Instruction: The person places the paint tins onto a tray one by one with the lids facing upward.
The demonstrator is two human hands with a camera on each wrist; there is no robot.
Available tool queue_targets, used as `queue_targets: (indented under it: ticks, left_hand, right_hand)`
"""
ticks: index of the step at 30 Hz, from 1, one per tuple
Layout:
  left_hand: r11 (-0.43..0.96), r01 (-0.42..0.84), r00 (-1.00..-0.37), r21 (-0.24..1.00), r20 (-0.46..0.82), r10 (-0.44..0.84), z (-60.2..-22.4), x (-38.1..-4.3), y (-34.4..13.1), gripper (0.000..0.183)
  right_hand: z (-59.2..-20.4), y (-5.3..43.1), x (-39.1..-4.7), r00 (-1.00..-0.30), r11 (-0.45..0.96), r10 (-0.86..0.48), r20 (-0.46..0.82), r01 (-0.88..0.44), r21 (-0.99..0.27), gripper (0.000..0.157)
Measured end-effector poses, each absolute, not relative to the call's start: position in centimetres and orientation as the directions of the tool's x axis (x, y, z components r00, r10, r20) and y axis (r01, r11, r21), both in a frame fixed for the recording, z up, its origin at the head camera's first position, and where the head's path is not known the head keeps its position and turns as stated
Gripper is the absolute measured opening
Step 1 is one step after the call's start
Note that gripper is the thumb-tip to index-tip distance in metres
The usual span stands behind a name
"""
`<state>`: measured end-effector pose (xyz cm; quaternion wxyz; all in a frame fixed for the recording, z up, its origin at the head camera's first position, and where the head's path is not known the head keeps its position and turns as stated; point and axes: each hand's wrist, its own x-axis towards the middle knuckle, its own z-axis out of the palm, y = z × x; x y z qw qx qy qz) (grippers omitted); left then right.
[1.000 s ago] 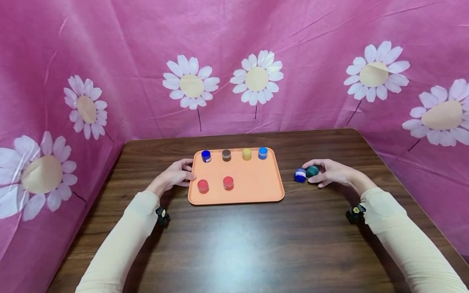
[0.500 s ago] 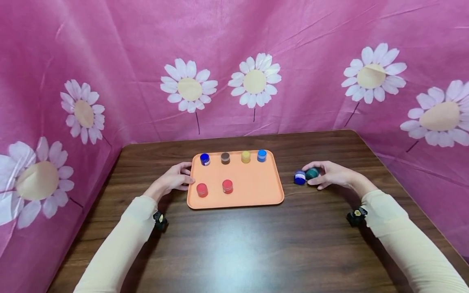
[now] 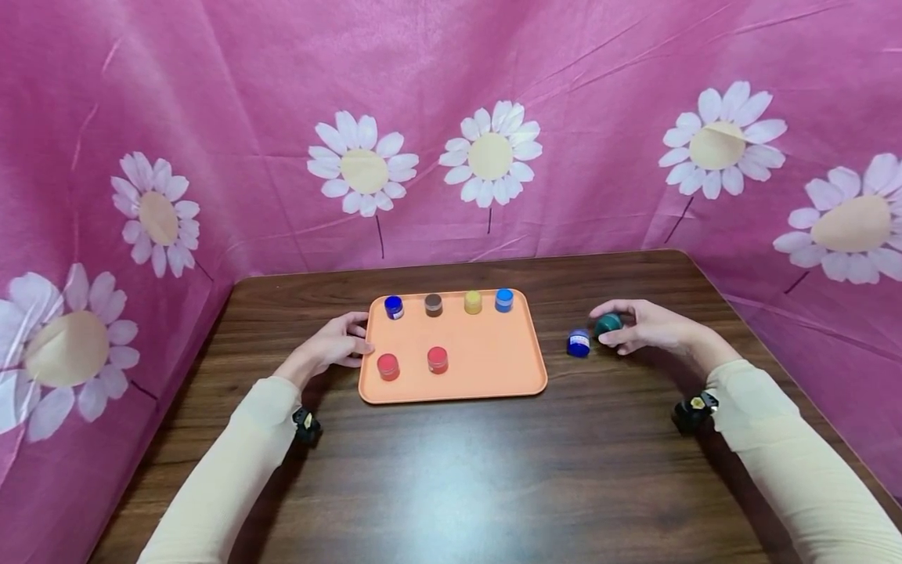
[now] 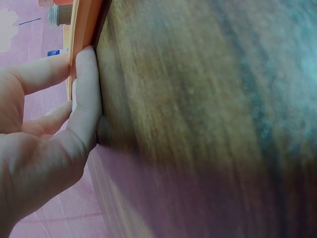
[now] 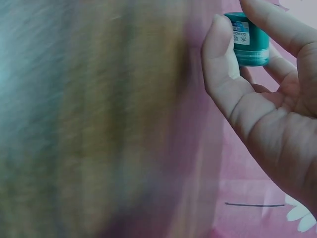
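My right hand (image 3: 651, 327) pinches a small green paint jar (image 5: 251, 42) between thumb and fingers; it shows a white label in the right wrist view. Just left of it on the table stands a dark blue paint jar (image 3: 579, 343) with a label. My left hand (image 3: 333, 342) holds the left edge of an orange tray (image 3: 493, 372), thumb and fingertips at its rim in the left wrist view. Along the tray's back sit a dark blue jar (image 3: 394, 307), a brown jar (image 3: 433, 305), a yellow jar (image 3: 473, 302) and a lighter blue jar (image 3: 503, 300).
Two red jars, a left one (image 3: 388, 366) and a right one (image 3: 438, 359), sit at the front left of the tray. Brown wooden table (image 3: 451, 470) lies beneath. A pink curtain (image 3: 423, 63) with white flowers encloses its back and sides.
My right hand has lifted the green jar and drawn it a little right and back, away from the dark blue jar. My left hand stays at the tray edge.
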<state>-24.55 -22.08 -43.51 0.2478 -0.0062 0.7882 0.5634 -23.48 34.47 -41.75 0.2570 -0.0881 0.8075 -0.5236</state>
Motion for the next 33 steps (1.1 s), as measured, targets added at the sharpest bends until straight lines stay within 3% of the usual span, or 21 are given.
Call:
queue_targets:
  ticks: [11,21,28,33]
  left_hand:
    - [0.382,-0.279,-0.876,0.881,-0.397,0.274,-43.1,-24.6,-21.9,0.079]
    - [0.374,-0.283,-0.873,0.883,-0.399,0.281,-43.6,-24.4,-22.1,0.081]
    - [0.371,-0.285,-0.875,0.884,-0.398,0.276,-43.6,-24.6,-22.4,0.080]
    - [0.371,-0.278,-0.873,0.886,-0.394,0.287,-43.8,-24.8,-22.3,0.080]
  right_hand:
    - [-37.5,30.9,-23.7,-0.876,0.478,-0.454,-0.162,-0.086,-0.874,0.051]
    - [-35.4,25.0,-23.1,-0.830,0.486,-0.543,-0.123,-0.192,-0.853,0.043]
    - [-36.2,21.5,-23.4,-0.754,0.366,-0.649,-0.102,-0.192,-0.910,0.042]
    - [-37.4,20.0,-23.7,-0.723,0.369,-0.681,-0.114,-0.205,-0.907,0.039]
